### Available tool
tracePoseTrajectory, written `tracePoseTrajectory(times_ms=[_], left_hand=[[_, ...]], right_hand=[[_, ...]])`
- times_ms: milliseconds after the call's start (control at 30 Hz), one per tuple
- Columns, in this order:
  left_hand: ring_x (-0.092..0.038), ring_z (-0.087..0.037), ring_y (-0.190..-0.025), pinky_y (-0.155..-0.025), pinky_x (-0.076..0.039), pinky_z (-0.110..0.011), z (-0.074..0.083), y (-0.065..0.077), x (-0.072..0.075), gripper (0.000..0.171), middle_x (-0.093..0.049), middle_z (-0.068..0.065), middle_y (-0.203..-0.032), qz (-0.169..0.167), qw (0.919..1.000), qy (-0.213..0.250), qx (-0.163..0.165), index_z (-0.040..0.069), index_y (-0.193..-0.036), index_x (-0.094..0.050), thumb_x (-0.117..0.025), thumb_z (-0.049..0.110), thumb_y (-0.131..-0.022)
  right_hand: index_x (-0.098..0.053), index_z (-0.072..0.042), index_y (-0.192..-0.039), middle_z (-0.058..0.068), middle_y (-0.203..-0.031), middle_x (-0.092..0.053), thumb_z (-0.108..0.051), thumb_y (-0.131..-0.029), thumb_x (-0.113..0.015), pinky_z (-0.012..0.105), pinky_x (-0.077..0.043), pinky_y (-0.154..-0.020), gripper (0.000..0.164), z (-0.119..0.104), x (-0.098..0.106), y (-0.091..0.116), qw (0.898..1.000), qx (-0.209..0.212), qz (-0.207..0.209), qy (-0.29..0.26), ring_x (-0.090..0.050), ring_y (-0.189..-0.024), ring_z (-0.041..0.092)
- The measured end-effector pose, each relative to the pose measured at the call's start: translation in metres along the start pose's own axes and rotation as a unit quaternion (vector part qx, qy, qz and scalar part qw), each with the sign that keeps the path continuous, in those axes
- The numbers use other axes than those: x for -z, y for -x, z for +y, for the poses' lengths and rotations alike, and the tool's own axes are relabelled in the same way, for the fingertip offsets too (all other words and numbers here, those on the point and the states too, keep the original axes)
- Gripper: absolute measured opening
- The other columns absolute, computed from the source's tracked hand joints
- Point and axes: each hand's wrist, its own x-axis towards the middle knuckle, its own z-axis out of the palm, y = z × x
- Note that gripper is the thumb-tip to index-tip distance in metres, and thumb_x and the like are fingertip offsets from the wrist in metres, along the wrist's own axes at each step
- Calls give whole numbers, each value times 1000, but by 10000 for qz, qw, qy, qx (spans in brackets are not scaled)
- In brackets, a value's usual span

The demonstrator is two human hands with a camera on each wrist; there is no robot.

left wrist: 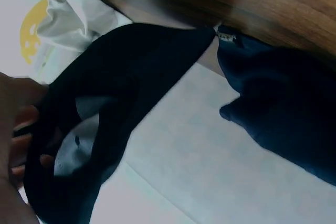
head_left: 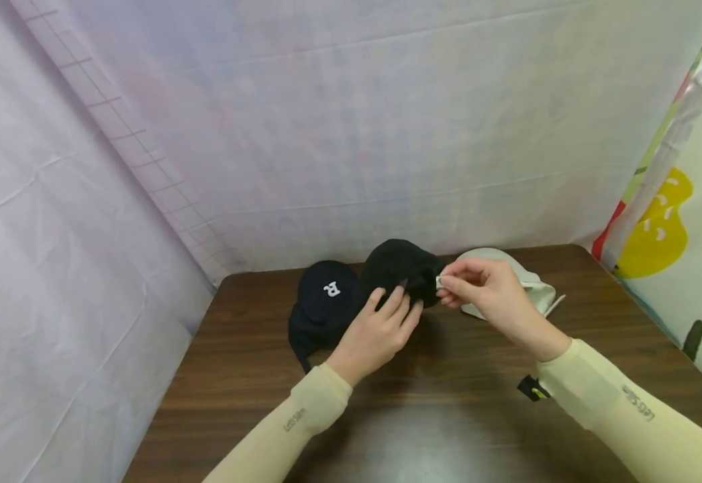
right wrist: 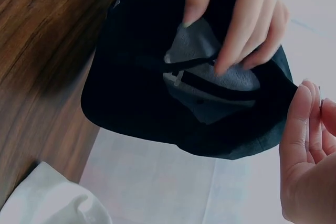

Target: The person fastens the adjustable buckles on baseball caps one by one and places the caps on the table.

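Note:
A black cap point(head_left: 396, 265) is in the middle, its inside facing me and its pale lining point(right wrist: 197, 40) showing in the right wrist view. My left hand point(head_left: 381, 329) touches the cap, thumb and fingers spread and fairly straight over its opening. With thumb and fingertips my right hand point(head_left: 490, 292) pinches the cap's right edge, where a small whitish bit point(head_left: 439, 282) peeks out; its kind is too small to tell. Left of the black cap lies a navy cap point(head_left: 321, 295) with a white letter R. A white cap point(head_left: 486, 255) lies partly behind my right hand.
All of this is on a brown wooden table point(head_left: 236, 376). Near my right sleeve is a small black piece with a yellow-green mark point(head_left: 532, 388). Pale fabric sheets point(head_left: 327, 134) hang behind the table's back edge and at the left.

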Motion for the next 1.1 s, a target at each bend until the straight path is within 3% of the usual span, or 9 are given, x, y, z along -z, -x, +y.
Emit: tracePoseTrajectory(times_ms=[233,533,667,867,1000,1100], left_hand=[[-57,-29,-109,-101,-39,-50,10,-4,-5,38,-67,-8,-113,-208,9994,-205,184,7,-122,-69,-35,2,-107],[-55,-25,-80,-81,-44,-45,12,-13,3,29,-62,-9,-89,-107,9961,-345,801,4,-113,-68,-42,10,-103],[-52,-27,-81,-84,-41,-47,12,-15,7,24,-62,-9,-84,-329,9941,-208,1014,4,-105,-70,-48,11,-97],[-52,-27,-87,-91,-41,-50,12,-16,9,31,-58,-8,-85,-559,9935,-209,971,8,-84,-71,-45,0,-99],[-55,-28,-91,-97,-42,-51,10,-14,15,22,-56,-9,-91,-668,9931,-75,966,9,-88,-74,-55,1,-97],[-56,-29,-94,-104,-39,-51,7,-13,23,12,-55,-10,-94,-677,9913,438,1038,10,-88,-75,-65,4,-93]], right_hand=[[-69,3,-106,19,-91,-72,-13,-98,-67,40,-60,-68,18,0,-1,2,10000,13,40,-45,-72,-79,30],[-69,4,-106,19,-90,-72,-12,-98,-68,40,-60,-69,18,3,0,4,9999,-75,60,-47,-73,-79,29],[-69,3,-106,19,-90,-72,-13,-97,-68,43,-59,-69,19,4,0,3,9999,-118,65,-96,-72,-79,30],[-68,4,-107,20,-91,-72,-14,-98,-68,42,-59,-70,20,5,1,2,9998,-178,89,-100,-72,-79,29],[-68,4,-108,20,-92,-72,-15,-98,-68,44,-59,-71,21,7,1,3,9996,-247,94,-120,-72,-80,29],[-68,4,-108,21,-92,-72,-15,-98,-68,45,-59,-71,21,8,2,4,9995,-263,102,-159,-72,-80,29]])
